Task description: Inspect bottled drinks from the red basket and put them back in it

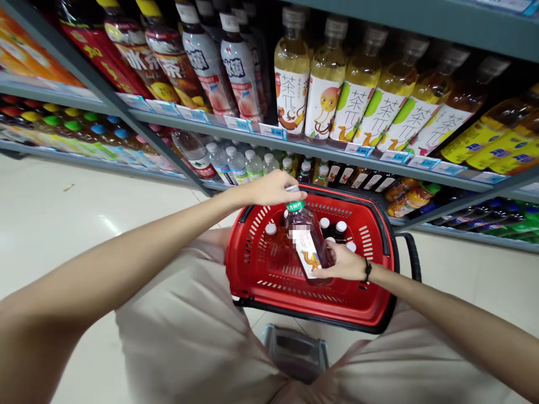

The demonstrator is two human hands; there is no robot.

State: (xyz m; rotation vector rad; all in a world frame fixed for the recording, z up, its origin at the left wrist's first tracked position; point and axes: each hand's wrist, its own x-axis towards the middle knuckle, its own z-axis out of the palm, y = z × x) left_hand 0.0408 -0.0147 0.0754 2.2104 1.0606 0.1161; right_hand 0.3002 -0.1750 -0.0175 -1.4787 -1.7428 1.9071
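Over a red shopping basket (269, 289) I hold a bottle of dark purple drink (309, 247) with a white label and a green neck band. It is tilted, its cap end toward the shelf. My left hand (275, 188) has its fingers closed round the white cap at the top. My right hand (343, 261), with a black band at the wrist, grips the lower part of the bottle. Inside the basket stand several white-capped bottles (324, 224), partly hidden behind the held one.
A shelf (320, 148) in front carries rows of drinks, among them tea bottles (290, 84) and peach drink bottles (240, 73). Lower down stand smaller bottles (252, 163). A grey stool (295, 350) shows between my legs. The basket's black handle (412, 255) sticks out right.
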